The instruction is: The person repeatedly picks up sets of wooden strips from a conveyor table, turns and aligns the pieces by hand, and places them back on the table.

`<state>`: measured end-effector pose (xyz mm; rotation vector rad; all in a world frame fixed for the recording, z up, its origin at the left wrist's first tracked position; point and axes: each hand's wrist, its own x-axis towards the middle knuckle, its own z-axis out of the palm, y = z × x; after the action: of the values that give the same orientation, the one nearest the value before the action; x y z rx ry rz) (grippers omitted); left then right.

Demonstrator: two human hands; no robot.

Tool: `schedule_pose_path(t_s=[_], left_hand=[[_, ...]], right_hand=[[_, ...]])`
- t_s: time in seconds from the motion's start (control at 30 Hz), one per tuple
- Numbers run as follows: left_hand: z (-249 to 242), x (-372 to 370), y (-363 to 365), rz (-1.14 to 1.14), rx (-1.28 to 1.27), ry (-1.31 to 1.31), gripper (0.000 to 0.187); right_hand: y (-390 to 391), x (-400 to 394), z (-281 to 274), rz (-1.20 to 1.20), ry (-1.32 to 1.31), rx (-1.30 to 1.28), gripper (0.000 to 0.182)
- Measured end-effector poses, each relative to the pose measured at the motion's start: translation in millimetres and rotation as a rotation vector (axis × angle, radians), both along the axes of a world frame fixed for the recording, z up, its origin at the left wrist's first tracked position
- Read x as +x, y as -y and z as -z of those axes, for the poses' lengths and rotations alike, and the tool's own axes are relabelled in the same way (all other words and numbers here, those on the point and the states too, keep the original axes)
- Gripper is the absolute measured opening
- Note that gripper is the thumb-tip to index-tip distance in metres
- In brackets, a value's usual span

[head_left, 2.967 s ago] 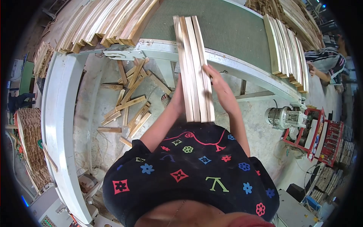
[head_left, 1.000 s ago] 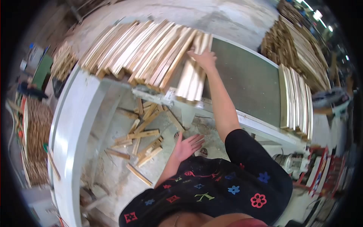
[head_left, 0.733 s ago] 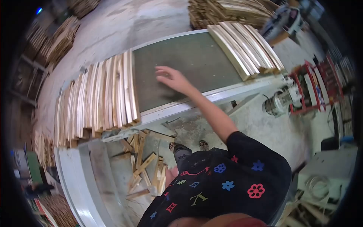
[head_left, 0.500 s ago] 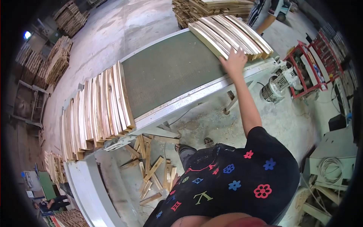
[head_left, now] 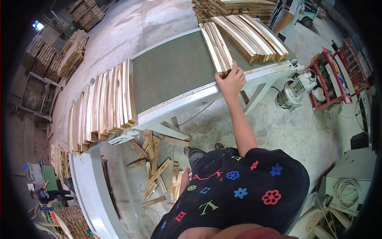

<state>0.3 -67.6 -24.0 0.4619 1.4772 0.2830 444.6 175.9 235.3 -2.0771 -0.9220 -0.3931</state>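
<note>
wooden strips [head_left: 217, 47] in a small bundle lie on the green belt [head_left: 171, 71], their near ends grasped by the right hand [head_left: 231, 82], while the left hand [head_left: 186, 178] hangs low by the shirt [head_left: 234, 191], its grip impossible to tell.

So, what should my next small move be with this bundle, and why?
I'd probably slide the small bundle towards you: your right hand spans its near end, that end lies by the near edge of the green belt, and a gap separates it from the bigger row of strips to its right.
</note>
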Motion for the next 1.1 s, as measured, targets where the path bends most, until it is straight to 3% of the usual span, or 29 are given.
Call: schedule_pose_path(t_s=[0.03,0.1,0.17,0.2,0.3,0.43,0.53,0.6,0.63,0.77,0.8,0.83,0.93,1.03,1.07,1.1], left_hand=[[-15,1,5,-0.017,-0.023,-0.022,0.078],[10,-10,19,-0.147,0.016,0.019,0.079],[99,-55,40,-0.308,-0.113,0.296,0.080],[62,-39,46,-0.359,-0.142,0.186,0.083],[36,-20,35,-0.271,-0.077,0.137,0.082],[-17,33,-3,-0.054,0.111,0.121,0.081],[-98,110,-44,0.031,0.267,0.346,0.080],[-150,164,-69,-0.109,0.097,0.907,0.086],[-152,187,-81,-0.122,-0.002,1.135,0.091],[-211,241,-99,-0.200,0.295,1.145,0.098],[-222,236,-98,-0.209,0.220,1.179,0.100],[-235,230,-100,-0.208,0.148,1.216,0.101],[-272,225,-113,-0.103,0.246,1.420,0.102],[-309,221,-124,-0.071,0.334,1.350,0.112],[-320,220,-126,-0.122,0.330,1.362,0.090],[-320,218,-129,-0.139,0.372,1.328,0.088]], right_hand=[[-2,5,-7,-0.003,0.017,-0.004,0.091],[-19,10,-25,-0.047,0.023,-0.086,0.090],[-51,31,-39,-0.123,0.004,-0.260,0.089],[-69,41,-38,-0.125,-0.043,-0.344,0.087],[-110,50,-38,-0.162,-0.119,-0.467,0.081],[-53,24,-31,-0.332,-0.065,-0.393,0.076],[41,-31,-46,-0.482,-0.117,-0.473,0.080],[85,-62,-55,-0.569,-0.134,-0.509,0.083],[107,-79,-57,-0.629,-0.145,-0.509,0.083],[172,-92,-69,-0.883,0.048,-0.559,0.079],[188,-83,-82,-0.975,0.112,-0.624,0.078],[202,-76,-98,-1.032,0.150,-0.601,0.077],[224,-66,-140,-1.169,0.217,-0.510,0.076],[209,-66,-150,-1.185,0.264,-0.334,0.073],[200,-66,-145,-1.178,0.293,-0.267,0.069],[192,-66,-141,-1.172,0.324,-0.196,0.066]])
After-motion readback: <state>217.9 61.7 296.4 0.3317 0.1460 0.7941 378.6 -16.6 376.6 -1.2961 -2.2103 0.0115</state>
